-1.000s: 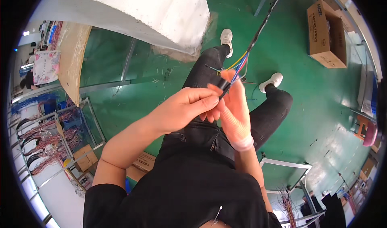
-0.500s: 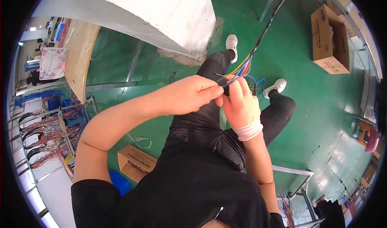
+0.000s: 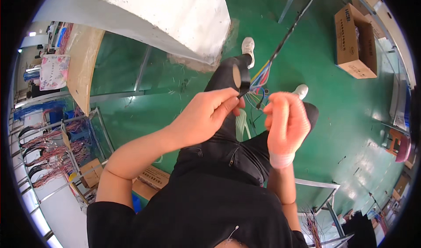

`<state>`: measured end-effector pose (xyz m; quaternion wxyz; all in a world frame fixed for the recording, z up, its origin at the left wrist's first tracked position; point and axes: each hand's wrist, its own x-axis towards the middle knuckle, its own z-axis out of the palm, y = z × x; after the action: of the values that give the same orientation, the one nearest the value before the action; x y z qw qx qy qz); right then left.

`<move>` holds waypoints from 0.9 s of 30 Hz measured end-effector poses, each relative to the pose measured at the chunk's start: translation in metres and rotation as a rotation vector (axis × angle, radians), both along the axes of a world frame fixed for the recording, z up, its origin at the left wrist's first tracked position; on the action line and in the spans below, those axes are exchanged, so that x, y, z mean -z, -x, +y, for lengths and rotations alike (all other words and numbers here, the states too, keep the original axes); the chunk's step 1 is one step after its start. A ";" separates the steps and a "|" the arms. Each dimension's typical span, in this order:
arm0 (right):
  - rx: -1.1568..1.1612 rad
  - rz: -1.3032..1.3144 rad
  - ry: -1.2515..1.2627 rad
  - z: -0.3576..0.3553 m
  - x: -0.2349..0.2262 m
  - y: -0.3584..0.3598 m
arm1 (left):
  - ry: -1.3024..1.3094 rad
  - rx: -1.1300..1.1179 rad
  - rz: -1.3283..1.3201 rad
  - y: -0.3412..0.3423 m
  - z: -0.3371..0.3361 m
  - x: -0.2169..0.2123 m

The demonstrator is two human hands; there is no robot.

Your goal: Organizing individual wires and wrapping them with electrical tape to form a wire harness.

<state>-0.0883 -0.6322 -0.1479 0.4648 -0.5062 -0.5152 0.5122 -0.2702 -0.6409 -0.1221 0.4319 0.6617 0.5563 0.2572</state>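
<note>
My bare left hand (image 3: 208, 116) is closed on a roll of black tape (image 3: 245, 84), its brown core facing up beyond the fingertips. Just past the roll, blue, yellow and red wires (image 3: 264, 74) fan out from a black-wrapped cable (image 3: 287, 36) that runs up to the far right. To the right, my right hand (image 3: 287, 123), in a pale orange knit glove, is held with its fingers curled. Thin dark wire ends (image 3: 260, 105) hang close to its fingertips. Whatever those fingers pinch is too small to make out.
A large white block (image 3: 175, 15) rises at the far left, near a wooden board (image 3: 83, 63). Wire bundles hang on a rack (image 3: 57, 147) at left. Cardboard boxes lie at far right (image 3: 348, 41) and near left (image 3: 151, 177). A metal frame (image 3: 318, 184) stands at near right.
My right hand has moved away from my left, rightward and nearer to me. The tape roll now shows its core above my left hand, which has shifted slightly nearer and left.
</note>
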 end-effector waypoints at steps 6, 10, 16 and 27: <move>-0.114 0.631 0.145 -0.012 0.043 0.045 | 0.423 -0.049 -0.296 -0.005 -0.002 -0.010; -0.135 0.818 0.105 -0.001 0.058 0.054 | 0.382 -0.021 -0.251 -0.005 0.004 -0.010; -0.107 -0.264 -0.073 -0.002 0.027 0.013 | -0.252 -0.074 0.456 -0.005 -0.003 -0.004; -0.170 0.230 0.434 -0.008 -0.003 -0.005 | 0.380 -0.106 -0.384 -0.002 -0.002 0.011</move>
<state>-0.0832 -0.6405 -0.1454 0.3561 -0.4872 -0.3776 0.7023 -0.2680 -0.6425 -0.1327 0.6317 0.4780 0.5363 0.2913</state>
